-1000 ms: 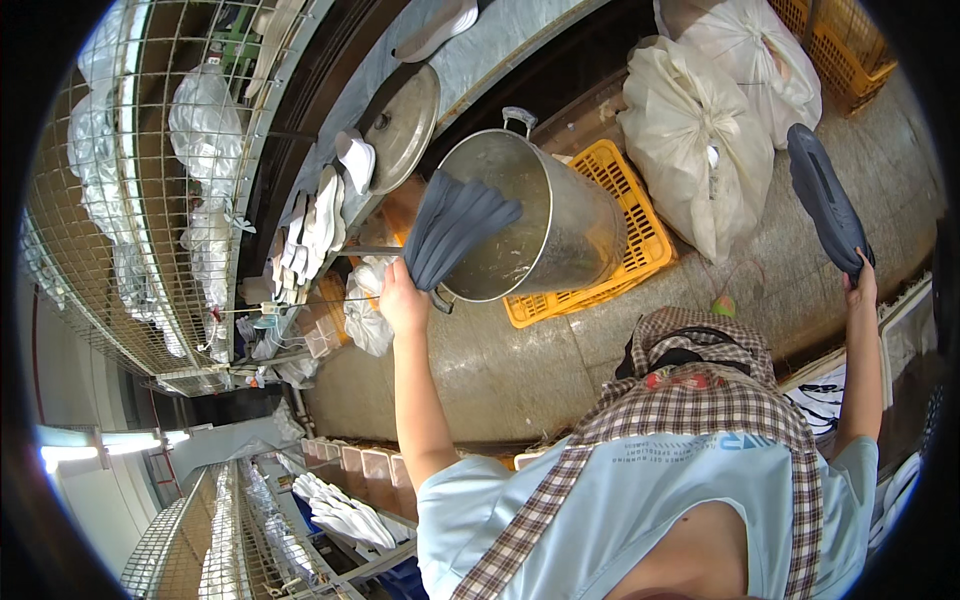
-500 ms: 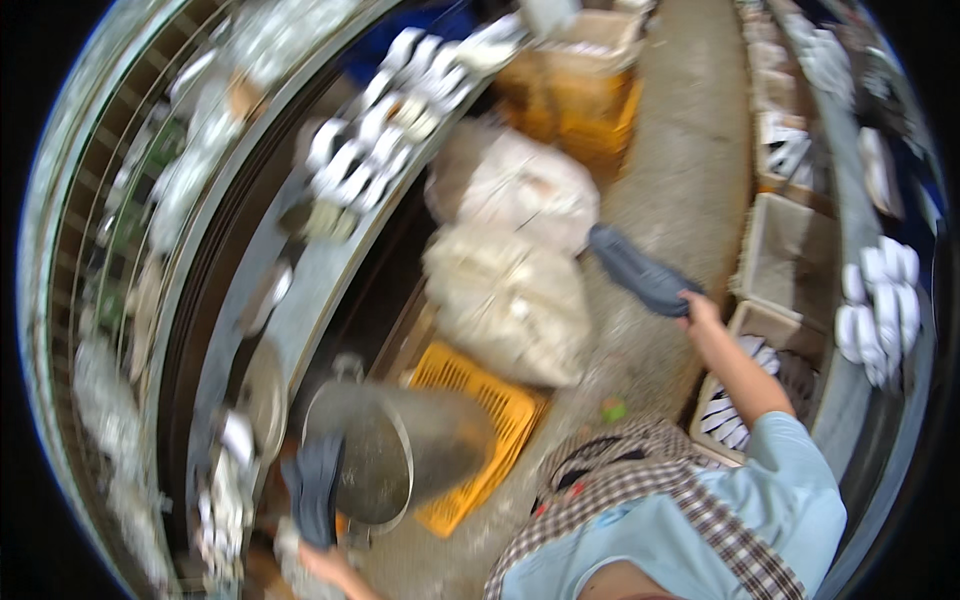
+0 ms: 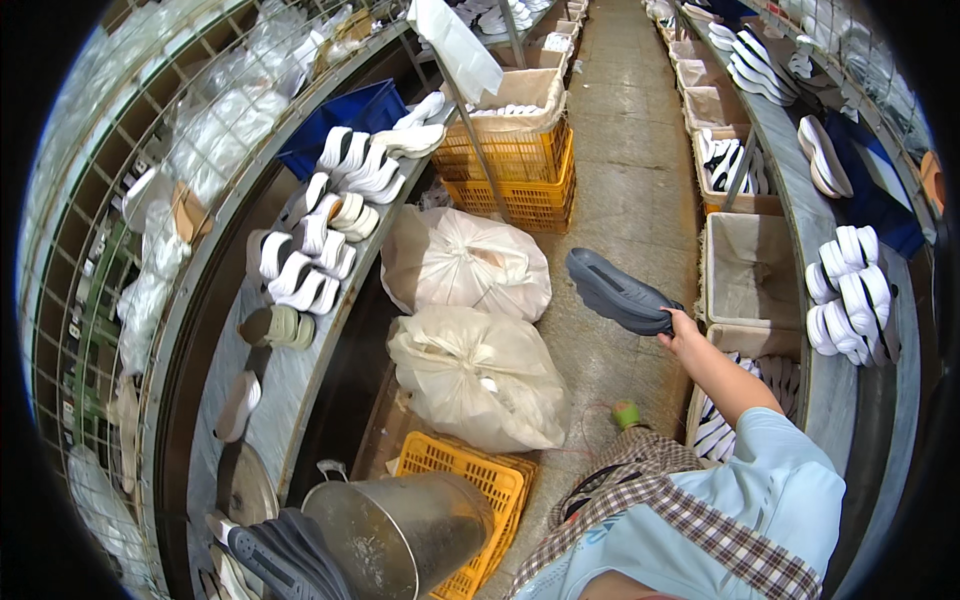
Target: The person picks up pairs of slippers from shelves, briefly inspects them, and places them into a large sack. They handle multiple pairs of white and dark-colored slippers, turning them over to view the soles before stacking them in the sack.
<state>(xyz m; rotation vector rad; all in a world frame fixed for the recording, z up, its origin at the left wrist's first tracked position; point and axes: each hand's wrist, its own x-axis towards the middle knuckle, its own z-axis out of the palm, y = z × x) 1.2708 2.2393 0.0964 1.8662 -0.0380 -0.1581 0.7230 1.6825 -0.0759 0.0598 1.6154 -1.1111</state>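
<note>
My right hand (image 3: 684, 331) is stretched out over the concrete aisle and grips a dark grey shoe sole (image 3: 620, 293) by one end, holding it flat above the floor. A stack of dark grey soles (image 3: 275, 552) shows at the bottom left, next to a tilted metal bucket (image 3: 405, 530). My left hand is below the picture's edge and cannot be seen. I wear a light blue shirt and a checked apron (image 3: 690, 520).
Two tied white sacks (image 3: 470, 370) lie on the floor beside a yellow crate (image 3: 470, 480). White soles (image 3: 330, 220) line the left conveyor bench. White soles (image 3: 850, 290) and cloth-lined bins (image 3: 750, 265) stand on the right. Orange crates (image 3: 520, 170) stand farther up the aisle.
My view has swung from the bucket up along the aisle. My right hand has carried the dark sole leftward and lower, and my left hand has dropped out of the picture.
</note>
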